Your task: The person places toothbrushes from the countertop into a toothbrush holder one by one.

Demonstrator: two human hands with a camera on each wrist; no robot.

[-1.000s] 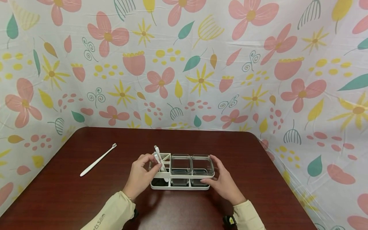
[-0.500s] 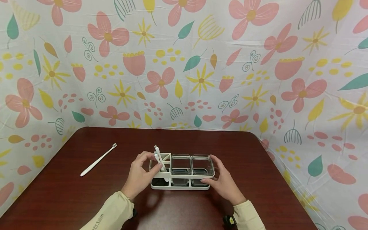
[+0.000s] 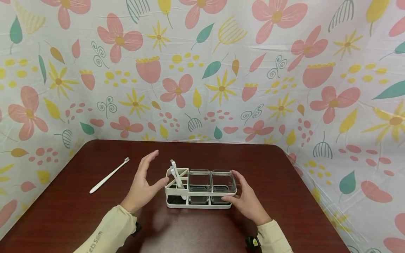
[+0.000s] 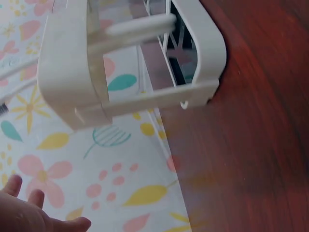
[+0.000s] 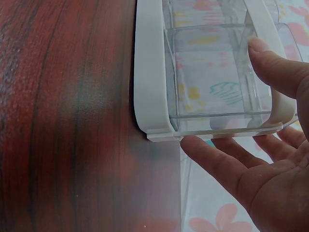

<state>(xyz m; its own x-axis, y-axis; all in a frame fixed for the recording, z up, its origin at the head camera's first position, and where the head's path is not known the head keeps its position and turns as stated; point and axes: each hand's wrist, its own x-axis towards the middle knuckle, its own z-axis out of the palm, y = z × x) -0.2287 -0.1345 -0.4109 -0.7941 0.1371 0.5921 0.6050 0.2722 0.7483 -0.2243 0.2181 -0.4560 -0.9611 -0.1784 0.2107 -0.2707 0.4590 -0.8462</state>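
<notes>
A white toothbrush holder [image 3: 202, 193] stands on the table, with two clear cups [image 3: 200, 182] in its middle and right slots. Two white toothbrushes [image 3: 179, 182] lean together in its divided left section, heads up. My right hand [image 3: 248, 203] grips the holder's right end; the right wrist view has the thumb on the upper rim [image 5: 277, 43] and the fingers along the end. Just left of the holder is my left hand [image 3: 142, 188], fingers spread and nothing in them. The left wrist view shows its fingertips [image 4: 36, 198] apart from the holder frame [image 4: 67, 67].
Another white toothbrush [image 3: 109, 175] lies slanted on the left of the dark red-brown table [image 3: 202, 232]. A flower-patterned cloth [image 3: 202, 88] hangs behind and along the sides.
My left hand has let go of the toothbrushes and moved left, opening its fingers. The toothbrushes stay leaning in the holder. My right hand has kept its grip.
</notes>
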